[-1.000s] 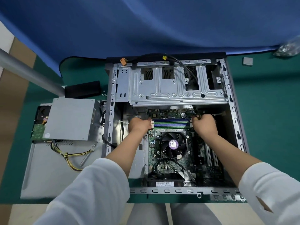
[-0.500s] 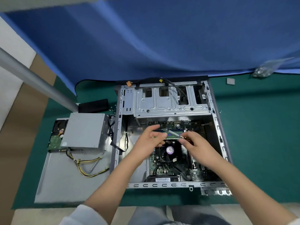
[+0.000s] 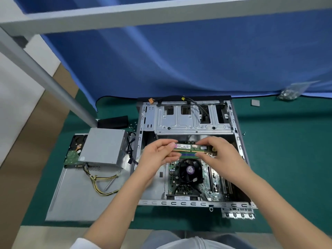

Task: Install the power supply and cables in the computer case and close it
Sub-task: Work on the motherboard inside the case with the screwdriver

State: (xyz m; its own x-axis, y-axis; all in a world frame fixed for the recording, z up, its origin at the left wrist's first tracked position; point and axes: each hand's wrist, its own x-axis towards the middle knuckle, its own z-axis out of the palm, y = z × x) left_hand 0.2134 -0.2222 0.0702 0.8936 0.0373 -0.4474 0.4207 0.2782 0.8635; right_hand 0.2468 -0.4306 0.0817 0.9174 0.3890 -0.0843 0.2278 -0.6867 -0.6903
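Both hands hold one memory module (image 3: 190,147) level above the open computer case (image 3: 239,150). The left hand (image 3: 158,155) pinches the module's left end, its thumb along the lower edge and the fingertips curled over the top edge. The right hand (image 3: 219,155) pinches the right end in the same way, the thumb below and the fingers bent over the top. The module is a green stick with a white and pink label on its left half; the print on it is too small to read.

Directly beneath it lie the blue memory slots (image 3: 188,155) of the motherboard (image 3: 208,182), and nearer the person sits the CPU fan (image 3: 190,170) with a round purple sticker at its hub, its text unreadable. A white barcode sticker (image 3: 183,197) shows at the near edge of the board.

The power supply (image 3: 104,146) is outside the case, resting on the detached side panel (image 3: 77,200) to the left, with its yellow and black cables (image 3: 102,184) trailing over the panel. A hard drive (image 3: 76,150) lies partly beneath its left side. A bag of screws (image 3: 290,92) lies on the green mat (image 3: 287,159) at the far right.
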